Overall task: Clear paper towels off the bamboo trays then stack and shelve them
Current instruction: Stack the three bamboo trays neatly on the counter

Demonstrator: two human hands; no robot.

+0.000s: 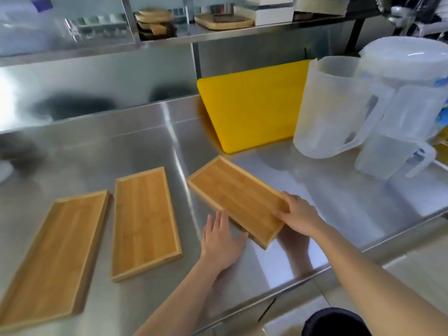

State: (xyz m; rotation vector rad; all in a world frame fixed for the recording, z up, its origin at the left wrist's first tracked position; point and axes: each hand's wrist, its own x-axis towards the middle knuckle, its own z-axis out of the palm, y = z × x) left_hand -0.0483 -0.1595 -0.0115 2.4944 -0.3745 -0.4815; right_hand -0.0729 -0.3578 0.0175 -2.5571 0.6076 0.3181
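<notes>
Three bamboo trays lie on the steel counter [315,190], none with a paper towel on it. The left tray [55,253] and the middle tray [145,221] lie flat, side by side. The right tray [232,192] is turned at an angle, its near end raised off the counter. My right hand [298,214] grips its near right corner, thumb on top. Under the tray's near left edge my left hand [221,241] rests with fingers spread, touching it.
A yellow cutting board [254,107] leans against the back wall. Three clear plastic pitchers [332,110] stand at the right. A steel shelf [218,35] above holds wooden boards and containers. The counter's front edge runs below my arms.
</notes>
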